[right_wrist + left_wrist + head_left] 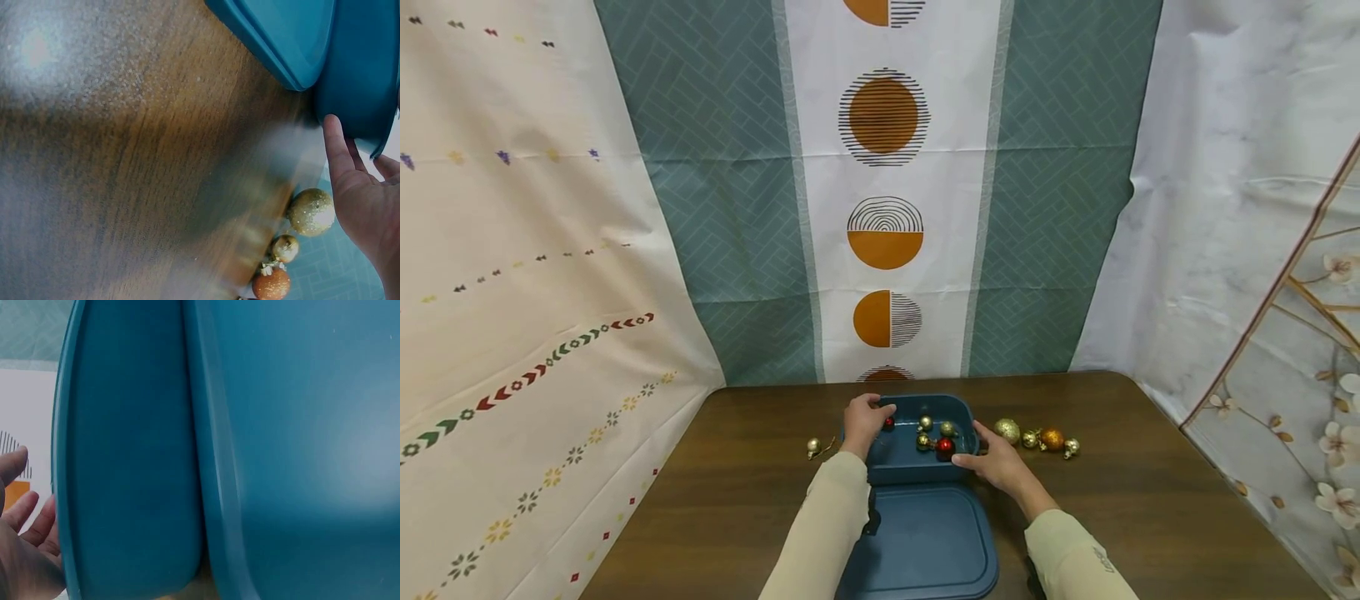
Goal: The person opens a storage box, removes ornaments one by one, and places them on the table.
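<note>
A blue rectangular box [898, 454] holds several small baubles, among them a gold bauble [926, 422], a dark red bauble [945, 447] and a small red bauble [889, 422]. My left hand [861, 425] is over the box's left side, close to that small red bauble. In the left wrist view, the left hand's thumb and fingers are spread apart past the box rim, with nothing visible between them. At the right front corner, my right hand [997, 463] holds the box, thumb on the front wall and fingers along the right side. Part of its grip is hidden in the right wrist view.
A blue lid [917, 542] lies flat in front of the box. To the right sit a gold glitter bauble [1007, 431], an orange bauble [1052, 439] and smaller gold ones. One gold bauble [813, 447] rests on the brown table [737, 492] at left. Patterned cloth hangs behind.
</note>
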Motion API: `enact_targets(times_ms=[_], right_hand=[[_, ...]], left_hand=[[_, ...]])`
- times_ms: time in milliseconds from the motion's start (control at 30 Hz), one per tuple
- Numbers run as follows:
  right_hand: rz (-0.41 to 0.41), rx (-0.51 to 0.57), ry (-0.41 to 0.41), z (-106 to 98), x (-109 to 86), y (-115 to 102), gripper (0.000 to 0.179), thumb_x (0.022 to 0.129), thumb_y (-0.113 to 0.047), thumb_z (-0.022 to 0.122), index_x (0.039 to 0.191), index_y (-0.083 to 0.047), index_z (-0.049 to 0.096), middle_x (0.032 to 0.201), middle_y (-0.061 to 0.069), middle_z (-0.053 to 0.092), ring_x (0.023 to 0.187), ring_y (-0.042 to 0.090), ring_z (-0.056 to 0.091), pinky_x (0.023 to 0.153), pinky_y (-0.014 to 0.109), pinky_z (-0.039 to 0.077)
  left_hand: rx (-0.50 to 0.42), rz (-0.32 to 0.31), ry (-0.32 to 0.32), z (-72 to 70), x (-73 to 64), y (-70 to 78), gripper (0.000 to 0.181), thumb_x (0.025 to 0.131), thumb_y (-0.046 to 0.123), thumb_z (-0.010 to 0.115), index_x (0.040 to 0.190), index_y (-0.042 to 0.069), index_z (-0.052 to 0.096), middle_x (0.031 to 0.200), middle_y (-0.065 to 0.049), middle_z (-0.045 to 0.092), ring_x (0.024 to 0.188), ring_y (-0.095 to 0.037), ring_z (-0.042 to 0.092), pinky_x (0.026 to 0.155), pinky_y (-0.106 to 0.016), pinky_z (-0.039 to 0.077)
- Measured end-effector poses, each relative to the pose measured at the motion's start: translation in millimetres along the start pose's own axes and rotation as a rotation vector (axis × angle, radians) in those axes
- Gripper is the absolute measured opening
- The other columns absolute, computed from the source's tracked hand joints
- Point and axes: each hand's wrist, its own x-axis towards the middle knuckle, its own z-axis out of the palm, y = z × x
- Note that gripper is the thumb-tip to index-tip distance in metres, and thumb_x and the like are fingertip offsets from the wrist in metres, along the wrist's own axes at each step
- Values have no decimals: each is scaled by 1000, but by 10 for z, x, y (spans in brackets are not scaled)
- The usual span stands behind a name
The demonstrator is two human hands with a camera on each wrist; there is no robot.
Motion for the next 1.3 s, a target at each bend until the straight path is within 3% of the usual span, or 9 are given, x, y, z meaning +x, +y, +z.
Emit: enact_targets(times_ms=[300,500,700,1033,1300], right_hand=[[-10,-1,12,2,-18,-10,90,86,-21,80,155,2,25,132,35,52,103,35,66,83,46,56],[-2,-7,21,-1,-19,-11,90,86,-22,80,155,1,26,133,34,52,100,34,66,82,46,56],[-9,-2,35,8,-14,-4,89,85,-19,80,154,2,28,129,32,56,99,32,66,81,45,56],[-5,-13,35,15,-1,3,90,85,-24,81,155,-1,28,133,32,53,96,31,68,82,45,56],[-7,-33,35,2,-2,-6,90,85,-26,81,154,1,29,128,31,57,90,27,67,79,42,56]], left_hand=[[-52,-110,42,131,7,-40,43,89,18,76,125,-3,65,121,-21,64,110,-39,60,90,-52,50],[-15,-164,57,176,25,-70,43,88,18,77,123,-3,66,124,-22,63,112,-40,59,93,-52,49],[10,-176,47,196,6,-72,43,88,18,76,125,-3,65,123,-22,63,109,-40,60,91,-51,50],[45,-193,89,249,44,-156,36,84,15,80,114,-4,69,114,-22,66,105,-39,61,90,-50,51],[116,-208,78,274,92,-174,32,82,13,81,108,-3,72,107,-19,68,100,-36,63,86,-48,52]])
